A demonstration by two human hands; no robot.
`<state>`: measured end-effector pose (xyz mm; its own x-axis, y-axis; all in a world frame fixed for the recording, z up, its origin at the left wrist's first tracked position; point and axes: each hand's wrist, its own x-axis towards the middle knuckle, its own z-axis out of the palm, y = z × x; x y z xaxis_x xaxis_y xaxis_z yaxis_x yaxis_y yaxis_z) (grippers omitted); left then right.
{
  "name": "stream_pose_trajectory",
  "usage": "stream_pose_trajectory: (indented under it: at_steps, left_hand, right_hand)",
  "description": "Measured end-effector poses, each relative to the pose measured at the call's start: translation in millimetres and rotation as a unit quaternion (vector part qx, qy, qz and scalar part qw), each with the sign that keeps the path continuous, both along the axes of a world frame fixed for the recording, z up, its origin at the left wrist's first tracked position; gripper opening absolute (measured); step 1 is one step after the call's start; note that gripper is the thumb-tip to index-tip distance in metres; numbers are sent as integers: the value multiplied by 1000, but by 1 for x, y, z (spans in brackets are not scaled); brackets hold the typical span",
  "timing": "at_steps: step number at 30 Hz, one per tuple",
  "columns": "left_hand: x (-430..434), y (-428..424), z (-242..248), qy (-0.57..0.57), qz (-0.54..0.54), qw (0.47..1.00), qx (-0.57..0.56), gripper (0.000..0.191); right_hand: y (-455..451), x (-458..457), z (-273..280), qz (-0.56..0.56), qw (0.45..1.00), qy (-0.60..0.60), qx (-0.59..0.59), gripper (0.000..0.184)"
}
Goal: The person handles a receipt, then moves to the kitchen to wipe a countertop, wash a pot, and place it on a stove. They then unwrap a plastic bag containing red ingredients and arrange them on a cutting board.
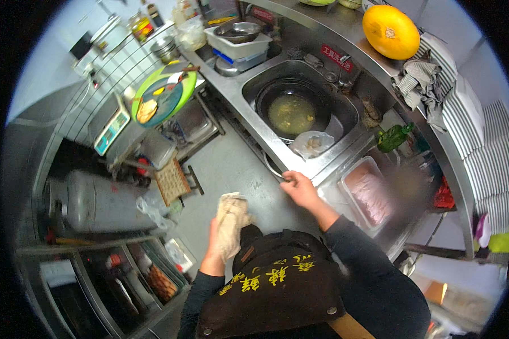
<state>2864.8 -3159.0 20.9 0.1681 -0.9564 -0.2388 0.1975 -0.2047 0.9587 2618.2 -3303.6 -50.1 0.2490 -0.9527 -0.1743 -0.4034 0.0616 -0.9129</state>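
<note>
My left hand point(216, 245) holds a beige cloth point(232, 220), bunched and hanging over the fingers, in front of my dark apron point(275, 288). My right hand point(299, 188) is at the front edge of the steel sink counter point(275, 144), its curled fingers by a thin curved rim or handle point(271, 166); whether they grip it, I cannot tell. Beyond it, a black basin point(263, 101) with cloudy yellowish liquid sits in the sink. A clear plastic bag point(313, 144) with small pale pieces lies at the sink's near edge.
A tray of pink packed stuff point(367, 190) and a green bottle point(394, 137) stand right of the sink. A yellow melon point(391, 32) rests on the upper shelf. At left are a green-rimmed cutting board point(186, 91), a scale point(112, 130), a small stool point(172, 182) and a gas cylinder point(106, 201).
</note>
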Motion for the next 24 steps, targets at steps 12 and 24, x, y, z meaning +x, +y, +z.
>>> stream_pose_trajectory:
  at_steps: [12, 24]
  left_hand:
    - [-81, -226, -64, -230, -511, 807, -189, 27]
    - [-52, -322, -134, -330, -256, 906, -65, 30]
  right_hand:
    - [-43, -36, 12, -206, 962, -124, 129, 35]
    - [-75, -119, -39, -251, 953, 149, 82, 44]
